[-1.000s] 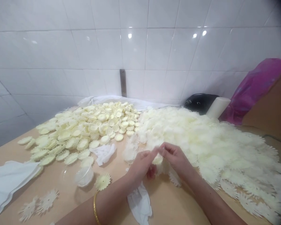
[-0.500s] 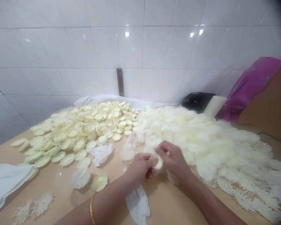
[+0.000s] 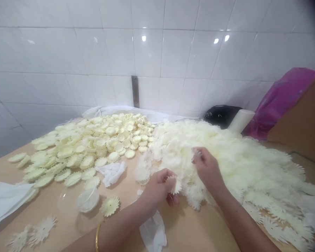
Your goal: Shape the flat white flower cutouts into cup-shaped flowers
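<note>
My left hand (image 3: 161,187) pinches a pale scalloped disc (image 3: 176,185) between thumb and fingers, low over the table. My right hand (image 3: 206,166) is raised to the right of it, its fingertips closed on a thin whitish petal piece (image 3: 195,154). Behind and to the right of both hands spreads a large heap of thin white toothed pieces (image 3: 233,157). On the left lies a pile of thicker yellowish scalloped discs (image 3: 99,140). One flat yellowish disc (image 3: 110,206) rests alone near my left forearm.
A small clear cup (image 3: 88,200) stands left of my forearm. White cloths (image 3: 111,173) lie on the wooden table (image 3: 194,232). Two loose toothed pieces (image 3: 43,229) are at front left. At the back right are a black object (image 3: 222,115), a white roll (image 3: 241,120) and a magenta bag (image 3: 283,101).
My right hand has moved up and right, away from my left hand, with a thin piece in its fingers. My left hand stays nearly in place with its disc.
</note>
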### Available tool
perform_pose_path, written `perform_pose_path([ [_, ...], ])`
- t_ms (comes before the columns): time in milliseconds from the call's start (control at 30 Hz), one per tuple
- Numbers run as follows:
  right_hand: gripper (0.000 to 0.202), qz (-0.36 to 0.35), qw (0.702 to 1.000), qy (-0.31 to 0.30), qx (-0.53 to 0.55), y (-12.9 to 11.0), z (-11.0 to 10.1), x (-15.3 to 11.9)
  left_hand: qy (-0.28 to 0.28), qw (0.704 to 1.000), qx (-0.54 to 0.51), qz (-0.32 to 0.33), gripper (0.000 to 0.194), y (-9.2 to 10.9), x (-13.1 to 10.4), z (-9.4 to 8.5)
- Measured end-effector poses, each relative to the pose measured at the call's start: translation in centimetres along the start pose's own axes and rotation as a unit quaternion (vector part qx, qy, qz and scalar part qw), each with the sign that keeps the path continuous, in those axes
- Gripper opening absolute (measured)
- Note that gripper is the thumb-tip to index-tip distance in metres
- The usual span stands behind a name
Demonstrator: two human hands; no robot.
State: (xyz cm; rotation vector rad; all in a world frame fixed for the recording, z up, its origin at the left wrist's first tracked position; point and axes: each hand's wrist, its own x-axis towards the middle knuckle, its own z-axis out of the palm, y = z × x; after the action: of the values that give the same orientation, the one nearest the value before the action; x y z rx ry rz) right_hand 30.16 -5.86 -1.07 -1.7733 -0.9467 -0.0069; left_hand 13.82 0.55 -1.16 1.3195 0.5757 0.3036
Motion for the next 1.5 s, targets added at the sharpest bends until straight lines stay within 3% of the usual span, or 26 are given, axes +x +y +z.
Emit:
perform_pose_path([
  [100, 0.024, -0.078, 0.995, -0.05, -0.027, -0.9, 0.6, -1.0, 0.01, 1.0, -0.014, -0.02, 0.027, -0.1, 0.6, -0.7],
  [200, 0.027, -0.116, 0.991, -0.051, -0.05, -1.0, 0.8, -1.3, 0.019, 1.0, -0.012, -0.018, 0.028, -0.6, 0.9, -1.0],
  [433, 0.017, -0.085, 0.995, -0.046, -0.01, -2.1, 0.6, -1.9, 0.033, 0.999, 0.012, 0.023, 0.026, -1.4, 1.3, -1.3],
  [500, 0.016, -0.075, 0.994, -0.078, 0.02, -2.7, 0.6, -2.2, 0.042, 0.998, 0.026, 0.024, 0.033, -1.1, 1.2, -1.3],
  [700, 0.019, -0.057, 0.955, -0.271, 0.107, -3.2, 1.1, -2.8, 0.047, 0.998, 0.008, 0.038, 0.035, -0.6, 1.1, -1.1],
  [833, 0.016, -0.057, 0.941, -0.311, 0.125, -3.1, 1.3, -2.8, 0.037, 0.998, -0.022, 0.035, 0.035, -0.7, 1.2, -1.2],
  [1133, 0.015, -0.043, 0.931, -0.315, 0.179, -3.3, 1.5, -2.9, 0.069, 0.997, -0.035, -0.014, 0.049, -0.5, 1.0, -1.2],
  [1333, 0.029, 0.05, 0.946, -0.264, 0.182, -2.6, 1.5, -2.4, -0.025, 0.997, -0.069, 0.015, 0.034, -0.7, 1.0, -1.0],
  [1500, 0.037, 0.062, 0.95, -0.242, 0.188, -2.8, 1.1, -2.1, 0.019, 0.998, -0.066, -0.007, 0.024, -1.0, 1.2, -1.1],
])
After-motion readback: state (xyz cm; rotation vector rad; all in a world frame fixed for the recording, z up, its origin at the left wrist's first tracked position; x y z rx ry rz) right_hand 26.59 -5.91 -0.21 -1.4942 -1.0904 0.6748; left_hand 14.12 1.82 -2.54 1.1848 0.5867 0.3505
